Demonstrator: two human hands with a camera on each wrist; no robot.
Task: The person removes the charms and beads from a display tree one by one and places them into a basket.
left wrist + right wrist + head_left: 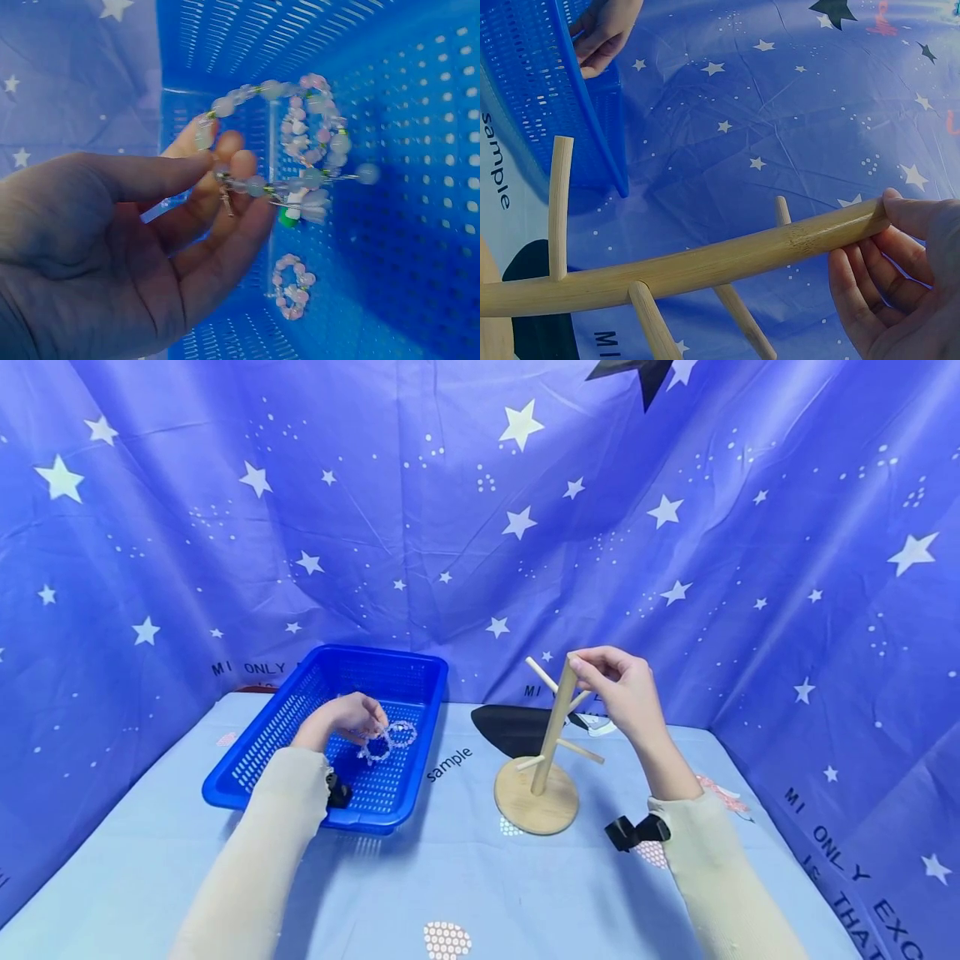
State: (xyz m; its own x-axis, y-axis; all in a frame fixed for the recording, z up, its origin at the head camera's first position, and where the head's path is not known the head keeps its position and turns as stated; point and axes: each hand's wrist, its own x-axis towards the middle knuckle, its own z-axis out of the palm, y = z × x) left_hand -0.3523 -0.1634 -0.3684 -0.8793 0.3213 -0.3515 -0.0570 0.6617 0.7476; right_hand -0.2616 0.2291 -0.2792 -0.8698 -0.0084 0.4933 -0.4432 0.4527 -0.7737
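My left hand is over the blue basket and pinches a beaded bracelet between thumb and fingers. Pale translucent beads, small green ones and dangling charms make up the bracelet, which hangs as a loop. Behind it, a pink beaded bracelet overlaps it in the left wrist view. Lower in that view, another pink bracelet lies in the basket. With thumb and fingers, my right hand holds the top of a wooden stand, whose post has several bare pegs and a round base.
A light blue patterned cloth covers the table, with the basket on the left and the stand right of centre. Blue star-printed curtains hang close behind and along both sides. Each wrist wears a black camera mount.
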